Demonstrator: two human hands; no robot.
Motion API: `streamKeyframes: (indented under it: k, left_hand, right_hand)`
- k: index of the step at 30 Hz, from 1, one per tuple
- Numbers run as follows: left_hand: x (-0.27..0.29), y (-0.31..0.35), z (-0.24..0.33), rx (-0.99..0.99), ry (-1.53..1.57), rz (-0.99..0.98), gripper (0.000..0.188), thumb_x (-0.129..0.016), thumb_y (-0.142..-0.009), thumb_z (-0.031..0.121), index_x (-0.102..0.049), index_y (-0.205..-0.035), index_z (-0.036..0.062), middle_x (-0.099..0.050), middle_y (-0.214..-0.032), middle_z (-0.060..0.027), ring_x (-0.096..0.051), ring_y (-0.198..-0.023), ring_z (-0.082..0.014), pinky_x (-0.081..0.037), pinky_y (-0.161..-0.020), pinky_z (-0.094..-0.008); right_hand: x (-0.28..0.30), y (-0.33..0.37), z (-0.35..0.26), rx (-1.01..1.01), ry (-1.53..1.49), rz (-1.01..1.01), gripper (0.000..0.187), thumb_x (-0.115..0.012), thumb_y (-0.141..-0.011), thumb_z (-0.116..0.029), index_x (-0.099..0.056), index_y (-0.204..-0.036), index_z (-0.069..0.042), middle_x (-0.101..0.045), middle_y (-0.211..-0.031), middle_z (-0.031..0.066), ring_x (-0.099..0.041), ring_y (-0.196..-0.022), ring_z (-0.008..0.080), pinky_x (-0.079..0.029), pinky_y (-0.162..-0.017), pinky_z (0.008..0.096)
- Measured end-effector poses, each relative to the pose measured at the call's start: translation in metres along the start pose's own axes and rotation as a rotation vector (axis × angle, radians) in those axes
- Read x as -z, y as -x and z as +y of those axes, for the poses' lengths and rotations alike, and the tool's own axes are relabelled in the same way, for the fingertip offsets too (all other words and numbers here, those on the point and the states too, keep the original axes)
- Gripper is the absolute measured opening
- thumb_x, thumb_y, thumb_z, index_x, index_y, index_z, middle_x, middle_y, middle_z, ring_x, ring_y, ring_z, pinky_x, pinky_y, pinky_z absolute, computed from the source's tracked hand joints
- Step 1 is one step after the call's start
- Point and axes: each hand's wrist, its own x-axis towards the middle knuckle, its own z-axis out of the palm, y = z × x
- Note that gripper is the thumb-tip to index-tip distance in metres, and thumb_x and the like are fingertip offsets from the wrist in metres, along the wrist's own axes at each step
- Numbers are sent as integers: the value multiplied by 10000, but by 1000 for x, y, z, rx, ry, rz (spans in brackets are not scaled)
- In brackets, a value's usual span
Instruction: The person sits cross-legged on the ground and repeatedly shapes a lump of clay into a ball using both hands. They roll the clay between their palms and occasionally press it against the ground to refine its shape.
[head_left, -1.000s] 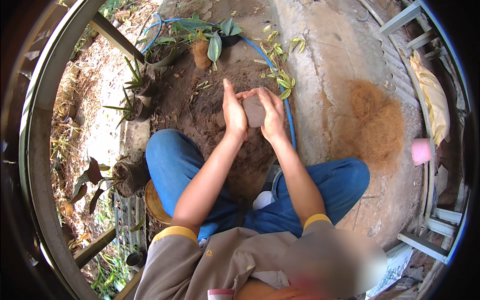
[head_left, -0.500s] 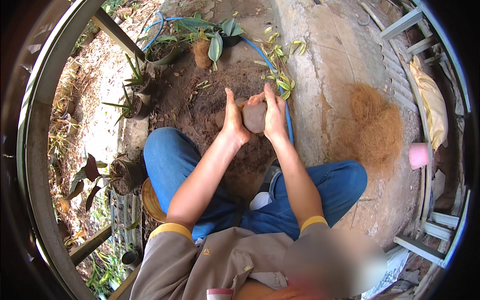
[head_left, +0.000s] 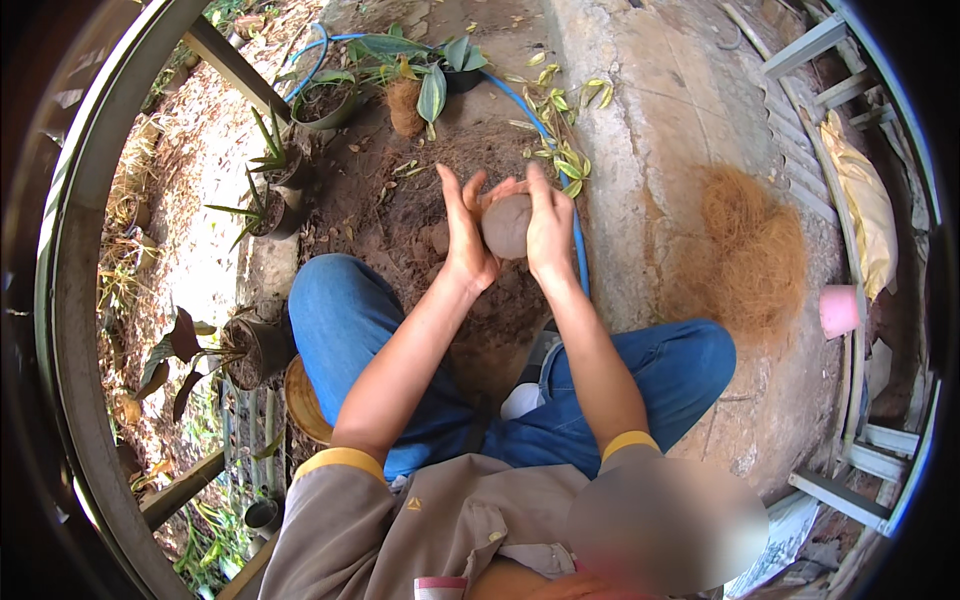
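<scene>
A rounded grey-brown mud ball (head_left: 507,228) is cupped between my two palms, above the loose soil in front of my crossed legs. My left hand (head_left: 467,235) presses its palm to the ball's left side, with its fingers pointing away from me and slightly spread. On the ball's other side, my right hand (head_left: 550,225) curves round it, its fingers reaching over the far edge. Dark crumbly soil (head_left: 400,225) with fibres lies beneath. Past the hands, a plant with a brown fibre-wrapped root ball (head_left: 404,108) rests on the ground.
To the right lies a heap of coconut fibre (head_left: 745,255) on concrete, with a pink pot (head_left: 839,311) beyond. A blue hose (head_left: 530,108) curves behind variegated cuttings (head_left: 570,165). Potted plants (head_left: 270,215) line the left, and a round basket (head_left: 305,400) sits by my left knee.
The mud ball has turned and shifted slightly up and left between my palms. The fingers of my left hand have spread and tilted left; my right hand stays around the ball.
</scene>
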Motion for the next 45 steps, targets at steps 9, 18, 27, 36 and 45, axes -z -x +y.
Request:
streamKeyframes:
  k: [9,18,27,36,45]
  left_hand:
    - [-8,3,-1,-249,11,-152,858,-342,-816,737,-240,-1409,125,-425,-1361,-138,-431,-1229,-289,-339,-1034,-459]
    - [26,-14,-16,171,207,-94,770,-423,-716,802,-545,-1074,131,-569,-1053,-70,-539,-1042,-233,-426,-903,-459]
    - [23,-19,-2,221,252,-172,818,-419,-731,793,-513,-1089,63,-527,-1082,-135,-545,-1032,-254,-467,-903,-435]
    - [20,-8,3,249,207,-183,864,-352,-790,760,-479,-1212,17,-464,-1267,-203,-463,-1188,-307,-369,-1017,-462]
    - [-7,-3,16,-155,-236,76,932,-347,-780,769,-258,-1396,75,-429,-1352,-113,-459,-1193,-283,-368,-998,-478]
  right_hand:
    - [0,3,-20,489,292,-186,239,-559,-893,-194,-663,-896,21,-677,-911,149,-660,-850,213,-492,-733,320]
    - [9,-3,-1,291,494,-307,264,-632,-820,-276,-680,-830,-17,-675,-832,138,-664,-751,282,-488,-727,348]
    - [-11,11,-10,840,519,-64,86,-680,-729,-63,-663,-786,-2,-665,-810,99,-658,-745,255,-511,-664,329]
    - [-1,6,2,781,388,-275,155,-629,-800,-153,-672,-807,-4,-670,-887,108,-619,-918,246,-481,-795,342]
    - [3,10,-2,353,274,-281,241,-599,-870,-245,-692,-900,-25,-693,-871,86,-643,-857,160,-477,-763,307]
